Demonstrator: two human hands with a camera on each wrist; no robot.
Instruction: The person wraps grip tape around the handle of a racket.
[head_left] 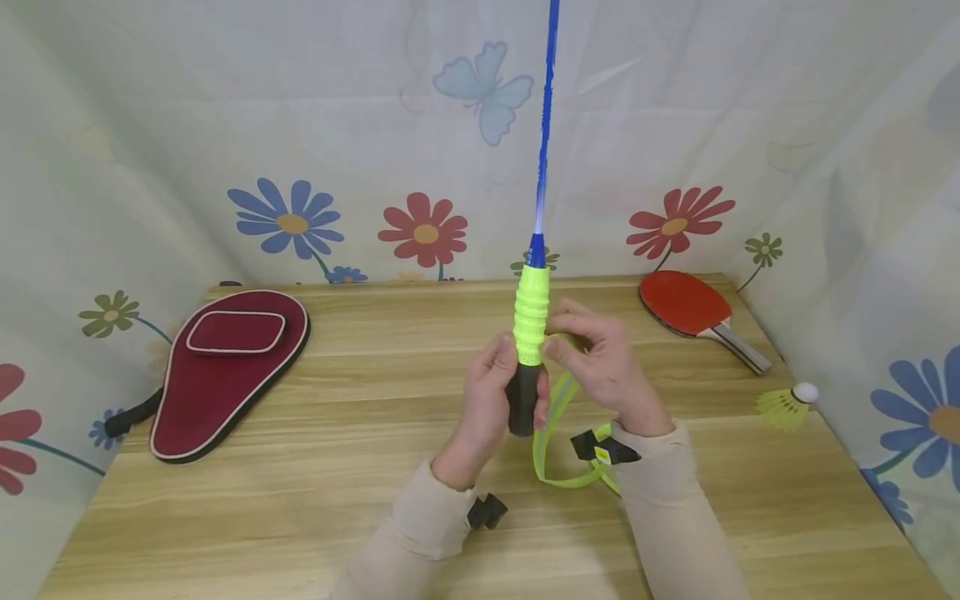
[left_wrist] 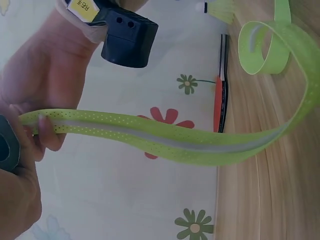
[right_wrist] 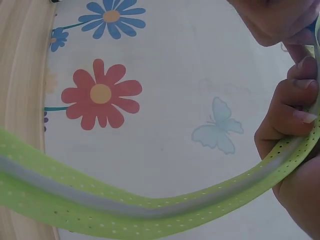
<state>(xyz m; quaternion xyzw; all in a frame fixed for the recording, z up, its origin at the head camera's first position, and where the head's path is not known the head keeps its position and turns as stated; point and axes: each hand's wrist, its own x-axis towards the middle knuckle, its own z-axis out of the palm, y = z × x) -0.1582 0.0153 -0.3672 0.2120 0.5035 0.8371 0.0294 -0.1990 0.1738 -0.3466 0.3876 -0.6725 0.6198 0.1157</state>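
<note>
My left hand (head_left: 486,396) grips the dark lower handle of a badminton racket (head_left: 545,125), which stands upright with its blue shaft running out of the top of the head view. Bright yellow-green overgrip tape (head_left: 532,312) is wrapped in ridged turns around the upper handle. Just right of these turns, my right hand (head_left: 603,362) pinches the loose end of the tape between thumb and fingers. From there the perforated strip (left_wrist: 175,145), with a grey line along its middle, hangs in a long curve and coils on the table. The racket's head is out of view.
On the wooden table (head_left: 360,417), a dark red paddle case (head_left: 232,383) lies at the left. A red table tennis paddle (head_left: 682,302) rests at the back right, with a yellow shuttlecock (head_left: 787,406) in front of it. Flower-printed curtains (head_left: 337,100) surround the table's back and sides.
</note>
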